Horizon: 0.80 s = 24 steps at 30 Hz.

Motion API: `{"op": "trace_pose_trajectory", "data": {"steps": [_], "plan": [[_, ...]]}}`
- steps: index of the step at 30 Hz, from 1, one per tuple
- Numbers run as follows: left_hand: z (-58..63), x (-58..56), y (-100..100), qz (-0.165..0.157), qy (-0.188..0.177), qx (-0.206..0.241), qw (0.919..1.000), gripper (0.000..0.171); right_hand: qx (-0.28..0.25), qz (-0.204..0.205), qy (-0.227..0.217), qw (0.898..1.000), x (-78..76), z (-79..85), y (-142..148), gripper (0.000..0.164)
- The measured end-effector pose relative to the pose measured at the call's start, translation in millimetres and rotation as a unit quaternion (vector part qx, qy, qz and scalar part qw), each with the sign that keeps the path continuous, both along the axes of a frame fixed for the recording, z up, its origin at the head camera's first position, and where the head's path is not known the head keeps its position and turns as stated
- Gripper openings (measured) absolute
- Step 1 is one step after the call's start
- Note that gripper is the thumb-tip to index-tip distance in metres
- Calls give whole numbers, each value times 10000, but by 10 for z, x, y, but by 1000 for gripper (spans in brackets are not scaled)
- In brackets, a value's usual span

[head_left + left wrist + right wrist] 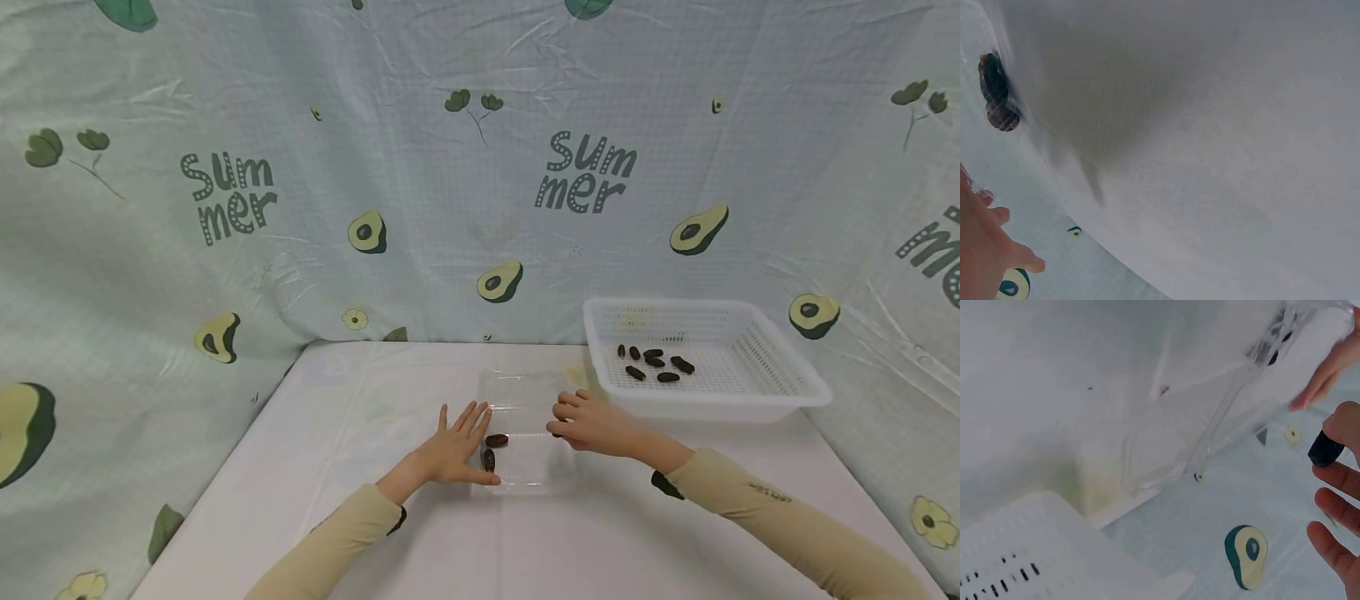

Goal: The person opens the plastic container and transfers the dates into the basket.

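A clear plastic box lies on the white table with its clear lid folded back behind it. Inside, along its left side, are two dark brown, glossy dates. My left hand rests at the box's left side with fingers spread and straight, thumb at the front left corner. Over the box's right side, my right hand pinches a date between thumb and index finger. Its other fingers are loosely bent. In the left wrist view, the dates in the box show through its clear wall.
A white perforated plastic basket stands at the back right, with several dates on its floor. Behind the table hangs a pale curtain printed with avocados and lettering. It also runs along both sides.
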<state>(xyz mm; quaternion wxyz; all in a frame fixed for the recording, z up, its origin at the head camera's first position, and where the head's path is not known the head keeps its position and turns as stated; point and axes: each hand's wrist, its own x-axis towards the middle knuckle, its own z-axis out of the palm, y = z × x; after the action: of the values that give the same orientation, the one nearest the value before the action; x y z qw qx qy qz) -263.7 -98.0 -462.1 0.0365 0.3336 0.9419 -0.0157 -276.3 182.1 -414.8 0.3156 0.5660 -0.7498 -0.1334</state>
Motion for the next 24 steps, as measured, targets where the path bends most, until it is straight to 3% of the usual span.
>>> {"op": "trace_pose_trajectory", "data": {"steps": [9, 10, 14, 16, 24], "plan": [[6, -2, 2, -38, -7, 45, 10000, 104, -260, -403, -48, 9988, -43, 271, 405, 30], [8, -2, 3, -38, -21, 63, 10000, 103, -340, -429, -42, 9985, -59, 297, 449, 20], [6, -5, 3, -38, -21, 69, 10000, 104, -631, -478, -78, 9968, -169, 379, 649, 6], [-5, -11, 2, -44, -22, 91, 9999, 104, -811, -455, -139, 9956, -230, 411, 750, 12], [-6, -7, -8, -92, 44, 70, 9999, 104, -1120, -591, -100, 9919, -454, 505, 1046, 10]]}}
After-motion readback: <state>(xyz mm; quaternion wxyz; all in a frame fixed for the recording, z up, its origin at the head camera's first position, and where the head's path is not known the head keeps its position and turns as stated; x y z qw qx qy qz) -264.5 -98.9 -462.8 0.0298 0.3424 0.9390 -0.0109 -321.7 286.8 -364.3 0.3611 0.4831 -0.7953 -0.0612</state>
